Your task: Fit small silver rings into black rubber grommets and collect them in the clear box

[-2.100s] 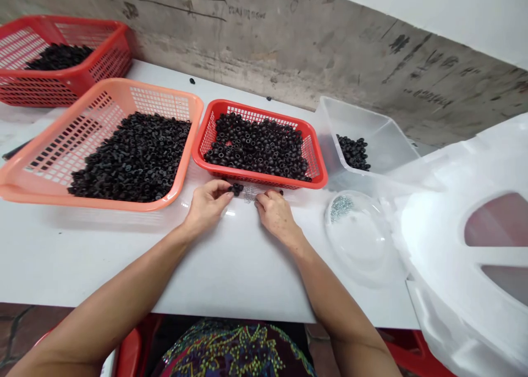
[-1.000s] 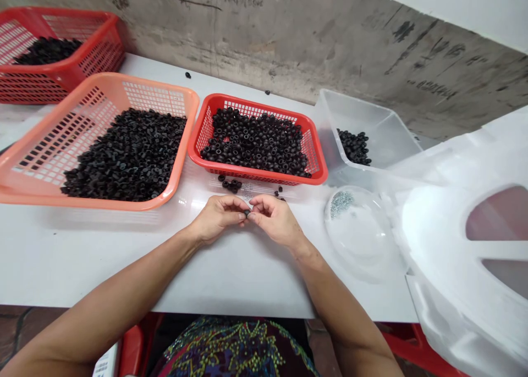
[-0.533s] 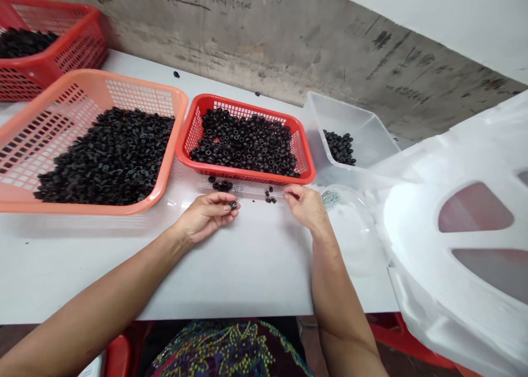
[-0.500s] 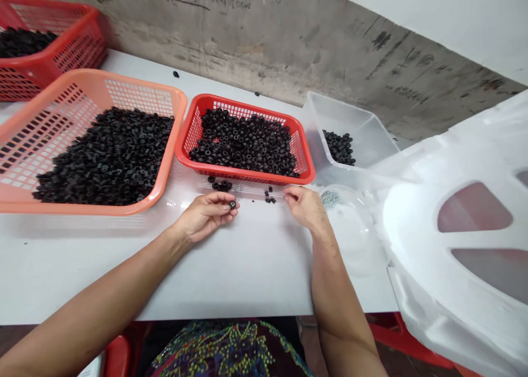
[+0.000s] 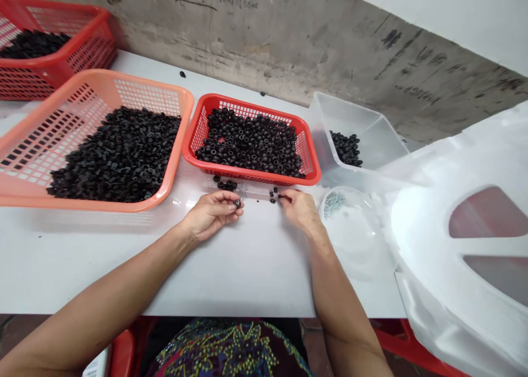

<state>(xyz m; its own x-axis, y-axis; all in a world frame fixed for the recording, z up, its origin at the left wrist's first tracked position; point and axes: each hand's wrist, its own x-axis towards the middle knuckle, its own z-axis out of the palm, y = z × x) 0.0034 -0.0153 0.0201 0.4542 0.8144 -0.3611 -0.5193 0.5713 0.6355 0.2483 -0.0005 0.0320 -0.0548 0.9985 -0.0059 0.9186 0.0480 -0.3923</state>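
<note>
My left hand (image 5: 214,213) pinches a round black part (image 5: 237,204) between thumb and fingers, just above the white table. My right hand (image 5: 299,208) is closed at the fingertips on a small black piece (image 5: 281,196). Beside those fingertips, a few small black pieces (image 5: 273,200) lie on the table. Several round black parts (image 5: 226,185) rest near my left hand, below the red basket (image 5: 251,176), which holds many more of them. Tiny silvery pieces (image 5: 242,190) are scattered between the hands.
An orange basket (image 5: 165,173) of black pieces stands left, with another red basket (image 5: 91,42) behind it. At the right are a clear bin (image 5: 371,124) with black parts, a round clear dish with silvery pieces (image 5: 333,202), and white plastic sheeting (image 5: 416,201). A wall runs behind.
My right fingertips have closed on a small black piece beside the loose ones. My left hand keeps its round part. The whole view has shifted slightly.
</note>
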